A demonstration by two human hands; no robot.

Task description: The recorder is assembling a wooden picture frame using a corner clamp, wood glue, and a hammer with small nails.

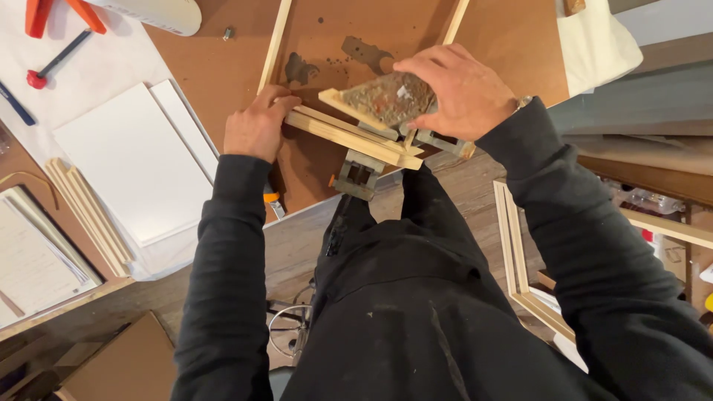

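My left hand presses down on light wooden strips lying across a brown board at the bench edge. My right hand grips a stained, speckled block that rests on the corner where the strips meet. A grey metal clamp sits under that corner, at the bench's front edge. Both sleeves are black.
White panels lie at left beside a stack of wooden strips and a notebook. Red-handled tools sit at the top left. A wooden frame leans at right near the floor. A cardboard box stands below.
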